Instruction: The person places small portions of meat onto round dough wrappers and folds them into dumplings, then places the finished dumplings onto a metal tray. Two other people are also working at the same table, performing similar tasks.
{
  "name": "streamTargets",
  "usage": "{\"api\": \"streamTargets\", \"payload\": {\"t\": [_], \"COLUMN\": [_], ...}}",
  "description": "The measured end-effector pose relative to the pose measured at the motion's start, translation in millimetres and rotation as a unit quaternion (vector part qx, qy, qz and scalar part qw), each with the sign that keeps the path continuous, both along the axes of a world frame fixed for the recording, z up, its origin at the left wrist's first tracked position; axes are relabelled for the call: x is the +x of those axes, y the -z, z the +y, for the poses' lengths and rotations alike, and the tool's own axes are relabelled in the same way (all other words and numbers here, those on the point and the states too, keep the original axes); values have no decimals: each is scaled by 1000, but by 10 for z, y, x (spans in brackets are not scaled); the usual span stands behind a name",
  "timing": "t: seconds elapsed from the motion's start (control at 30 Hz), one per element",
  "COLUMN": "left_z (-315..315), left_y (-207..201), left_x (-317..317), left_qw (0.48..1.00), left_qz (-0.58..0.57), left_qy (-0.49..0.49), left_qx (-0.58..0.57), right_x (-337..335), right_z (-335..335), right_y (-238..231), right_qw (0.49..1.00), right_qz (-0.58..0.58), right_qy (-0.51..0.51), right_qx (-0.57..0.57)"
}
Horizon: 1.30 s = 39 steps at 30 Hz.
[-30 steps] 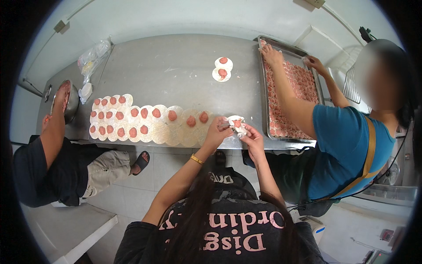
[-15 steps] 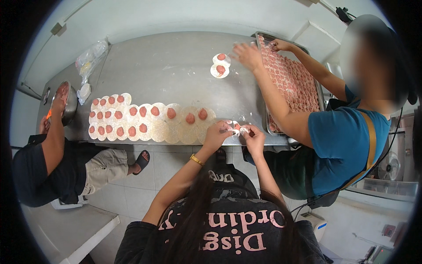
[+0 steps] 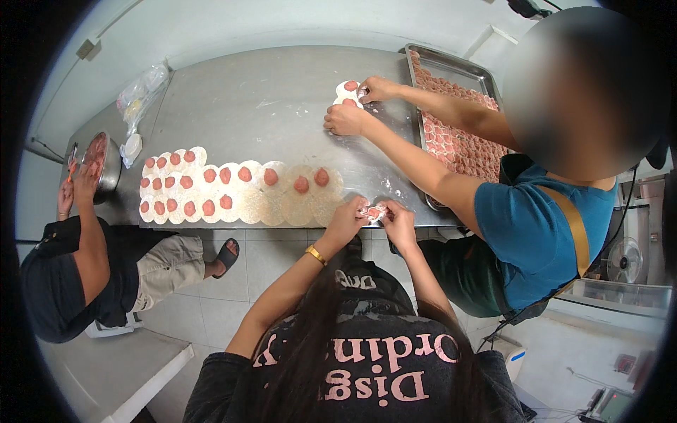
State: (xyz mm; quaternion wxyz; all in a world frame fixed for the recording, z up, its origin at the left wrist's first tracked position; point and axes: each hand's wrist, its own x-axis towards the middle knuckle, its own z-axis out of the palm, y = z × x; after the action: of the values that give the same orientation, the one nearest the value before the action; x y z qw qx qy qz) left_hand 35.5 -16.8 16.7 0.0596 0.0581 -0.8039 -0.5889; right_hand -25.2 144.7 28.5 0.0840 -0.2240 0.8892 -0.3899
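Observation:
My left hand (image 3: 348, 216) and my right hand (image 3: 397, 217) meet at the front edge of the steel table (image 3: 261, 106), both pinching one small filled dumpling wrapper (image 3: 373, 211) between the fingertips. A gold bracelet (image 3: 315, 254) sits on my left wrist. Just left of my hands lie rows of round wrappers (image 3: 233, 190), each with a pink dab of meat filling. The nearest ones (image 3: 312, 185) are almost touching my left hand.
A person in a blue shirt (image 3: 536, 225) at the right reaches both hands (image 3: 360, 106) to two wrappers at mid-table. A tray of finished dumplings (image 3: 458, 134) lies at the right. A seated person (image 3: 77, 261) at the left holds a metal filling bowl (image 3: 102, 162). Plastic bags (image 3: 137, 106) lie nearby.
My hands stay at the table edge, working the same wrapper. The person in blue has moved both hands from the tray leftward to the two wrappers at mid-table.

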Motion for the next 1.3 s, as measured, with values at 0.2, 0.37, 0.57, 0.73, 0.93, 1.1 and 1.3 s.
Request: {"api": "streamTargets", "payload": {"t": [0.2, 0.37, 0.57, 0.73, 0.93, 1.1, 1.3], "left_z": [-18, -75, -51, 0, -100, -31, 38], "left_y": [55, 135, -11, -161, -97, -97, -82], "left_x": [-22, -132, -171, -176, -194, -235, -197], "left_qw": [991, 991, 987, 977, 985, 981, 979], "left_qz": [-23, -11, -32, -63, 8, 4, -18], "left_qy": [40, 96, 83, 81, 77, 86, 77], "left_qx": [-126, -90, -135, -188, -157, -176, -186], "right_x": [68, -27, -26, -37, -73, -53, -78], "right_z": [26, -48, -23, -50, -2, -64, -51], "right_y": [-41, 33, 0, -3, 67, 38, -6], "right_qw": [1000, 997, 997, 996, 999, 997, 994], "right_qz": [24, 68, 66, 86, 38, 68, 83], "right_qy": [-6, -33, -19, -35, 5, -24, -54], "right_qx": [-2, 7, -28, -1, 22, 0, -53]}}
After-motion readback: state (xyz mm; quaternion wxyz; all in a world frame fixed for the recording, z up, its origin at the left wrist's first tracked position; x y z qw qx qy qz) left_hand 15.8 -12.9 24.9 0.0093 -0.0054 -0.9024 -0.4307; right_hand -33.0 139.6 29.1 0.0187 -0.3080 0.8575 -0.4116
